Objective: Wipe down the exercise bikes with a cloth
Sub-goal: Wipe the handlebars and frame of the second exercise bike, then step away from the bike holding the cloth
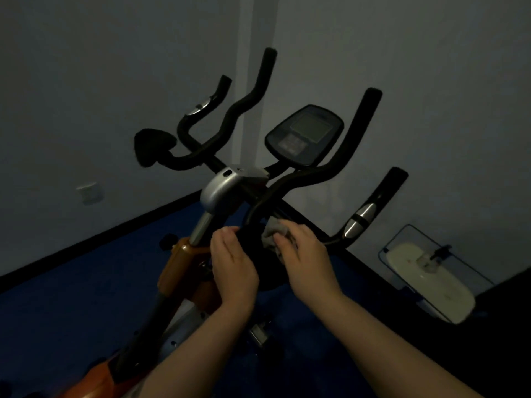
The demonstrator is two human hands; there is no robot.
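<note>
An exercise bike point(218, 191) with an orange frame, silver stem and black handlebars fills the dim middle of the view. Its console point(304, 135) tilts up behind the bars. My right hand point(307, 262) presses a small grey cloth point(271, 235) against a black padded part point(255, 248) low on the handlebar. My left hand point(234, 265) grips the left side of that same black pad, fingers curled over its edge. Part of the cloth is hidden under my right fingers.
Pale walls meet in a corner behind the bike, with a black skirting board and blue floor. A wall socket point(89, 192) sits at the left. A white scale-like device point(428, 277) with a glass plate lies on the floor at the right.
</note>
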